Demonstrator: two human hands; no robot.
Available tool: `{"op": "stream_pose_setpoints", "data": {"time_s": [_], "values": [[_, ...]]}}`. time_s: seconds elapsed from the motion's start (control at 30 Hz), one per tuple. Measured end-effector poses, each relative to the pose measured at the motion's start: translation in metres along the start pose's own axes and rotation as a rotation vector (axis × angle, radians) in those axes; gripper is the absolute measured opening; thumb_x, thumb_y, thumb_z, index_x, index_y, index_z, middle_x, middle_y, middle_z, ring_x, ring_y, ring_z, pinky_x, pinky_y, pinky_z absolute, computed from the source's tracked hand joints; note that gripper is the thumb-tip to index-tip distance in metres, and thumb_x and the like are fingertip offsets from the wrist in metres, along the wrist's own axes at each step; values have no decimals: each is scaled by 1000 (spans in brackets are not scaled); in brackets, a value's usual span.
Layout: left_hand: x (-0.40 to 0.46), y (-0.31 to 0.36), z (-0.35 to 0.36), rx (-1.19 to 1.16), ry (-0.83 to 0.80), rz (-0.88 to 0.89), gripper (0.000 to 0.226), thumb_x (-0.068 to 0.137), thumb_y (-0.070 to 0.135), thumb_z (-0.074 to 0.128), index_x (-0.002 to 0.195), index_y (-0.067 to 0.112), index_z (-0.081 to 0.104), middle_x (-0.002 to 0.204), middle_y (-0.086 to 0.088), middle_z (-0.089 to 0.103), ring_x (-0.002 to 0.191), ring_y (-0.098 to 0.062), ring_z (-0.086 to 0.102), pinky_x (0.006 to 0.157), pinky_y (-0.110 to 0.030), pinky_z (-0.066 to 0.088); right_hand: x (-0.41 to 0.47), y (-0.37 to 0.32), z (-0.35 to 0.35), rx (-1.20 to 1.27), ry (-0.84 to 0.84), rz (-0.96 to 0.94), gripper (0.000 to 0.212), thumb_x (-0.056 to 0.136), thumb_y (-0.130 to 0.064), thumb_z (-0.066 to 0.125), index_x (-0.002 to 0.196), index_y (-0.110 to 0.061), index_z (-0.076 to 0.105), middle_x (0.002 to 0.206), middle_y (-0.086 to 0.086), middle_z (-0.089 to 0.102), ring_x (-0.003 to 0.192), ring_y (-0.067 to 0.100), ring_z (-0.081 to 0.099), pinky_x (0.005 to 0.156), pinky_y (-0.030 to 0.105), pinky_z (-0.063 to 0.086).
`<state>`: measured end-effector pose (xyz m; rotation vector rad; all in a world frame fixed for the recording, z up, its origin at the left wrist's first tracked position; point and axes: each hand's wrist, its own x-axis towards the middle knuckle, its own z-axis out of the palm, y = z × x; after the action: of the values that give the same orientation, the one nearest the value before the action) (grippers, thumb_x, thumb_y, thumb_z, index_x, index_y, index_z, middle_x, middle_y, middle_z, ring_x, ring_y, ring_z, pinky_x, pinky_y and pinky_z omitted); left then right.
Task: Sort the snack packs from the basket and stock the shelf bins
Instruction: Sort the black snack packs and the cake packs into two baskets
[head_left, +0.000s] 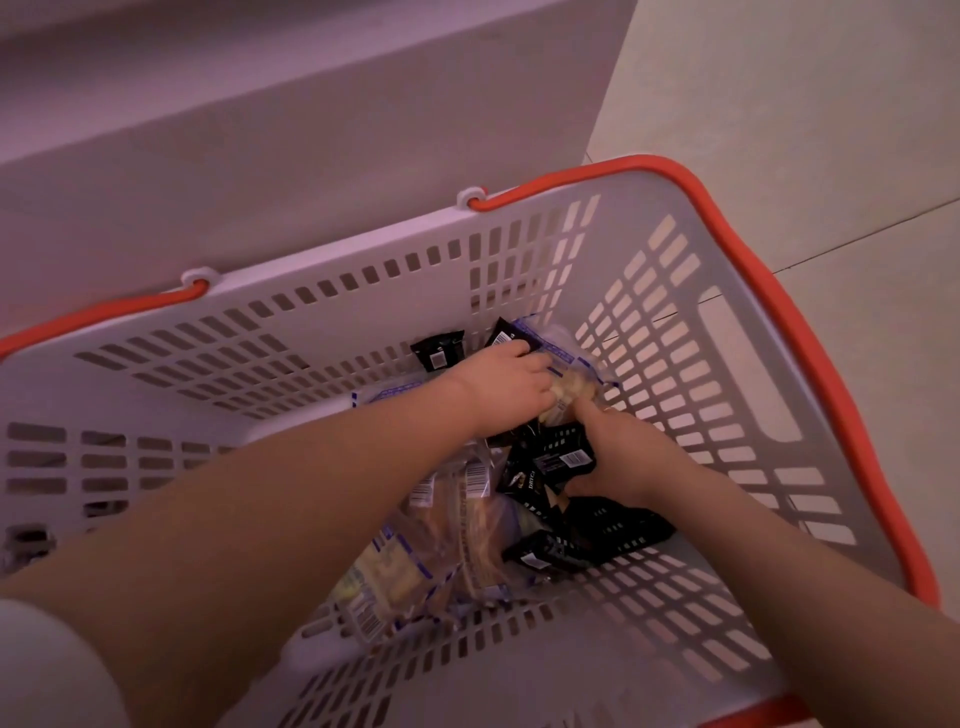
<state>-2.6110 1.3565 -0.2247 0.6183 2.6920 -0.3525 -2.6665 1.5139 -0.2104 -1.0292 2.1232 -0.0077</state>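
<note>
Black and clear snack packs (563, 457)

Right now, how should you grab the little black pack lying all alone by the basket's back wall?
Pinch the small black pack by its near crimped edge, coming straight down from above. It lies flat on the basket floor, apart from the pile, so nothing overlaps it. The wall stands close behind it, and both hands are busy in the pile.

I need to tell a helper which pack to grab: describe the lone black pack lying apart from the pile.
Look inside the grey slotted basket with orange handles. Along its far wall, left of the left hand, lies a small black pack. It alone sits apart, untouched, white barcode label up.
</note>
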Motion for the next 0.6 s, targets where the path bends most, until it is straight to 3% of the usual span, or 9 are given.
{"op": "stream_pose_setpoints", "data": {"time_s": [0.17, 0.27, 0.37, 0.47, 0.5, 0.53, 0.6], "values": [[-31, -4, -5, -49, 82, -9, 34, 95, 12, 40, 129, 16, 39, 122, -6, 52, 113, -26, 49, 94, -35, 35, -11, -4, -14, -16, 98, -25, 60, 72, -31, 72, 121, -15, 39, 108, 8, 59, 98, 27, 58, 77, 37, 49], [-68, -5, -13, -208, 178, -186, 43, 94, 37, 45, 132, 19, 38, 120, -3, 54, 106, -24, 55, 82, -35, 42, -31, -8, -29, 175, 241, -8, 49, 68, -30, 75, 107, -23, 46, 95, -2, 63, 87, 18, 60, 70, 34, 48], [-112, 1, -21, -655, 316, -479, 52, 86, 52, 53, 128, 22, 44, 115, 1, 62, 97, -17, 61, 74, -30, 48, -56, -26, -37, 665, 333, 100, 44, 68, -22, 79, 101, -25, 50, 86, -12, 65, 79, 8, 64, 68, 27, 51], [-149, 10, -31, -1211, 356, -758, 32, 80, 49, 63, 103, 30, 51, 91, 16, 62, 74, 9, 53, 61, -2, 39, -74, -64, -39, 1307, 290, 123, 37, 76, -9, 72, 109, -14, 57, 92, 1, 72, 80, 17, 70, 61, 24, 54], [-161, 12, -31, -1361, 379, -846, 27, 79, 47, 64, 93, 29, 51, 87, 20, 60, 73, 10, 53, 61, -1, 39, -78, -81, -40, 1460, 258, 110, 34, 79, -6, 68, 112, -12, 58, 94, 5, 73, 79, 19, 71, 57, 26, 55], [-174, 14, -33, -1516, 414, -916, 25, 79, 46, 65, 91, 26, 55, 87, 16, 63, 76, 7, 57, 66, -4, 44, -82, -98, -41, 1579, 224, 91, 32, 81, -5, 64, 112, -12, 60, 94, 8, 73, 77, 21, 71, 54, 28, 55], [-204, 15, -39, -1756, 504, -1041, 28, 82, 40, 63, 100, 20, 62, 93, 3, 69, 84, -12, 66, 79, -31, 54, -89, -133, -43, 1741, 151, 36, 29, 82, -4, 60, 109, -12, 63, 95, 10, 73, 79, 22, 71, 53, 30, 55]]}}
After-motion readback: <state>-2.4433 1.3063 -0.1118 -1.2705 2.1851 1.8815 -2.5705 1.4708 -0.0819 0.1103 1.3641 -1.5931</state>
